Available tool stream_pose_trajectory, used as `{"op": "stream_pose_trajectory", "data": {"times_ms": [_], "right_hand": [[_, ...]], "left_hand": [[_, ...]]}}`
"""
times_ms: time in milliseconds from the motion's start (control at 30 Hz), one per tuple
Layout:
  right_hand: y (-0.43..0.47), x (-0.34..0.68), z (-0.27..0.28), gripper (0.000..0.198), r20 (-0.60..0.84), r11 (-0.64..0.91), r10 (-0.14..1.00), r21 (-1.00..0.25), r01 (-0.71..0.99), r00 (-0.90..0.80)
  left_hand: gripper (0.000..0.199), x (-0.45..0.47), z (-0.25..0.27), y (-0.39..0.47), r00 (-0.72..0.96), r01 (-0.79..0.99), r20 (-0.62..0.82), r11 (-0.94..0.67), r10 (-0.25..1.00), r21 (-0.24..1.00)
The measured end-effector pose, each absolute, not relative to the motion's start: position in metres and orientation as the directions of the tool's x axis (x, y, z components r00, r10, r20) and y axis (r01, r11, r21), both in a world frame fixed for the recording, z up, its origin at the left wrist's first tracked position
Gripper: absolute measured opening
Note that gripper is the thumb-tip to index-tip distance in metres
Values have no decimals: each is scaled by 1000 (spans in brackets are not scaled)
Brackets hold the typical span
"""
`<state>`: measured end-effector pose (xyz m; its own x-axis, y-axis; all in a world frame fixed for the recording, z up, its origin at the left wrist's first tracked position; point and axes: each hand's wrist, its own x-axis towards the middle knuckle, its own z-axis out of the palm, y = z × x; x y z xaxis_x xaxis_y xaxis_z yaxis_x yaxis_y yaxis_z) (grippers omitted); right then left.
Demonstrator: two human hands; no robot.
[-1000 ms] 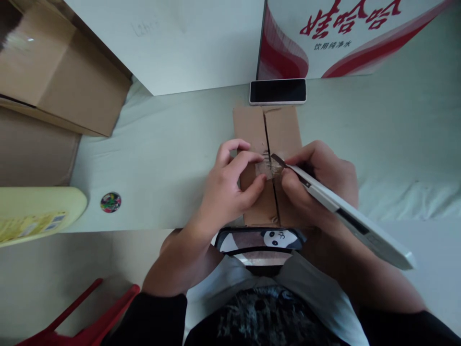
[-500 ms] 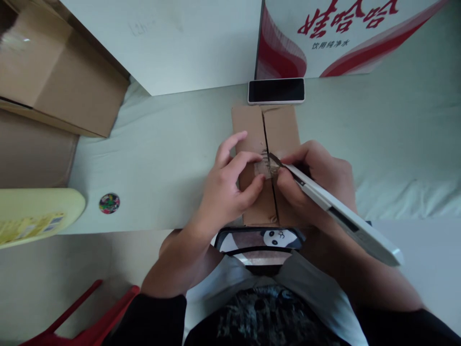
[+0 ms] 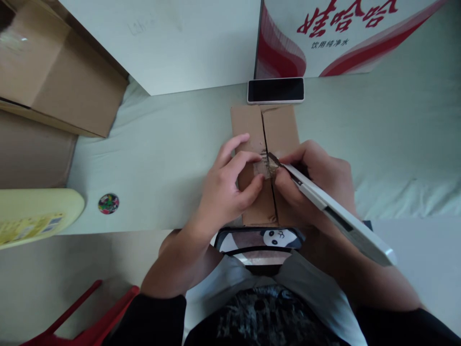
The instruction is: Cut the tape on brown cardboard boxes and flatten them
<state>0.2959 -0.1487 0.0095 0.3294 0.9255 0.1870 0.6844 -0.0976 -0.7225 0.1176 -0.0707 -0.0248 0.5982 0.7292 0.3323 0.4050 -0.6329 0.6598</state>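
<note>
A small brown cardboard box (image 3: 248, 120) lies in front of me, a dark seam running down between its two flaps. Clear tape (image 3: 260, 168) crosses the middle of that seam. My left hand (image 3: 230, 180) rests on the box's left side with fingers spread, index fingertip and thumb at the tape. In my right hand (image 3: 320, 180) is a white utility knife (image 3: 333, 209), its fingers wrapped round the front of the handle. The knife's dark blade tip touches the tape at the seam. Part of the box's right side is hidden under my right hand.
A phone (image 3: 275, 90) lies just beyond the box, against a white carton with red lettering (image 3: 281, 53). Large cardboard boxes (image 3: 79, 81) stand at the left. Nearer are a pale yellow bottle (image 3: 39, 211) and a round colourful disc (image 3: 108, 203). A red stool (image 3: 82, 322) is below left.
The rear end of the utility knife has swung slightly to the left. The blade tip stays at the tape, and my left hand has barely moved.
</note>
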Motion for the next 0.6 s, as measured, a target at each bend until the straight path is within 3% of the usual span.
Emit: {"op": "stream_pose_trajectory", "data": {"times_ms": [600], "right_hand": [[-144,294,12,13,147,-156,923,-705,692,357]], "left_hand": [[22,119,-22,-71,612,375,340,-641,714,670]]}}
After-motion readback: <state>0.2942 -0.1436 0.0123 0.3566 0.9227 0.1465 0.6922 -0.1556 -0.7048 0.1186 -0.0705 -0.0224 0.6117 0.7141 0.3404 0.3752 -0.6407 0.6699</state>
